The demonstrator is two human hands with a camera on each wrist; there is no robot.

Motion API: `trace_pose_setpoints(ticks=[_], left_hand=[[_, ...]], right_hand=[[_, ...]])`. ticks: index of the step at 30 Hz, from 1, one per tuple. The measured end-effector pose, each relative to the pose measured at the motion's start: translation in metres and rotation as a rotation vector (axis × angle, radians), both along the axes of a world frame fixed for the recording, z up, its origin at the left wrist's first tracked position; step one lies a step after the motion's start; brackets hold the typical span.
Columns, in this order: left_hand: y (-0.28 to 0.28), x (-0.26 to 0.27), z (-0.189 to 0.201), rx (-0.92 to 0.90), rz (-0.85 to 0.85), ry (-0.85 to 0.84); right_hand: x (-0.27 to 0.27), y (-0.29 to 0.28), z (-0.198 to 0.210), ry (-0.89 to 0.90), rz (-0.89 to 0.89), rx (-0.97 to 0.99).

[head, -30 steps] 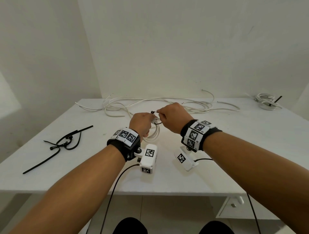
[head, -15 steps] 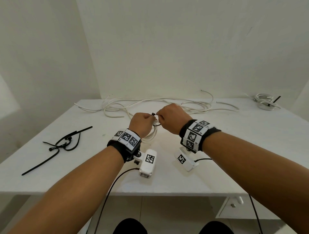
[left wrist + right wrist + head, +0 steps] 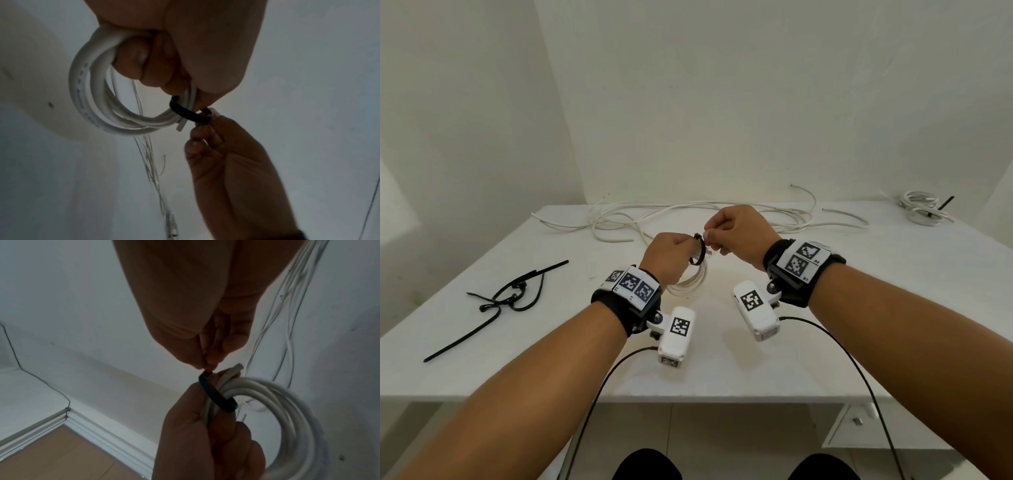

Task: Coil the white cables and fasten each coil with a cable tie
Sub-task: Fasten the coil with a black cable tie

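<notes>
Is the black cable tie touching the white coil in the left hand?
Touching. In the left wrist view the cable tie wraps round the coil strands, lying against them below the left hand; the right wrist view shows the same.

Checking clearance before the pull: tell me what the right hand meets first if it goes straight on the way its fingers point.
Likely the left hand: the right hand points at it, with only the black cable tie between.

Table [image 3: 893,308] fills lower half of head view. Loose cables [image 3: 688,212] along its far edge, centre. Spare ties [image 3: 510,294] at left. Tied coil [image 3: 921,209] far right corner. Mid-frame, above table: left hand [image 3: 667,255] w/ coil [image 3: 688,279], tie [image 3: 700,253] around it, right hand [image 3: 736,233] just right of tie.
</notes>
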State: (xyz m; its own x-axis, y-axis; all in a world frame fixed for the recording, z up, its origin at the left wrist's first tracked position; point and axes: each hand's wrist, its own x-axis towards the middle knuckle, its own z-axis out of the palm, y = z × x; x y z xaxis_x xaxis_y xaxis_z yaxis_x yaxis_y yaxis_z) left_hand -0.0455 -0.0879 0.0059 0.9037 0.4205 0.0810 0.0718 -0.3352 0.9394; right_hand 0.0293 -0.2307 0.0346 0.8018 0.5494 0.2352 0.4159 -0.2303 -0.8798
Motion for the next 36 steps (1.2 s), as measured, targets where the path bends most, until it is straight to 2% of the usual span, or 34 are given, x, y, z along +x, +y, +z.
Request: trace_pose_setpoints(ticks=[5, 7, 9, 13, 16, 20, 22, 25, 27, 29, 31, 34, 36], left_hand=[[-0.012, -0.005, 0.009, -0.135, -0.123, -0.069], [-0.013, -0.005, 0.011, -0.160, -0.141, -0.060], [-0.013, -0.006, 0.011, -0.157, -0.172, -0.060], [-0.014, -0.008, 0.009, -0.112, -0.254, -0.095], [-0.016, -0.012, 0.011, -0.041, -0.304, -0.130], [-0.014, -0.013, 0.011, 0.105, -0.351, -0.143], [-0.013, -0.013, 0.011, 0.101, -0.363, -0.150], [-0.012, -0.013, 0.006, -0.032, -0.314, -0.138], [-0.011, -0.011, 0.003, -0.183, -0.274, -0.107], [-0.010, -0.010, -0.001, -0.271, -0.256, -0.081], [-0.009, -0.010, -0.004, -0.283, -0.254, -0.059], [-0.011, -0.011, -0.007, -0.284, -0.237, -0.037], [-0.013, -0.011, -0.006, -0.336, -0.225, -0.036]], right_hand=[[0.002, -0.001, 0.006, 0.152, 0.046, -0.096], [0.004, -0.006, 0.010, 0.212, 0.080, -0.074], [0.009, -0.012, 0.014, 0.339, 0.117, -0.024], [0.018, -0.026, 0.019, 0.727, 0.227, 0.040], [0.014, -0.030, 0.021, 0.793, 0.302, 0.057], [0.022, -0.028, 0.024, 0.791, 0.233, 0.003], [0.024, -0.026, 0.028, 0.703, 0.155, -0.020], [0.016, -0.017, 0.032, 0.557, 0.059, 0.021], [0.010, -0.011, 0.031, 0.527, 0.067, 0.034], [0.004, -0.008, 0.027, 0.533, 0.098, -0.033], [0.001, -0.008, 0.024, 0.489, 0.097, -0.050], [0.000, -0.007, 0.021, 0.381, 0.058, 0.064], [0.001, -0.003, 0.020, 0.289, 0.013, 0.064]])
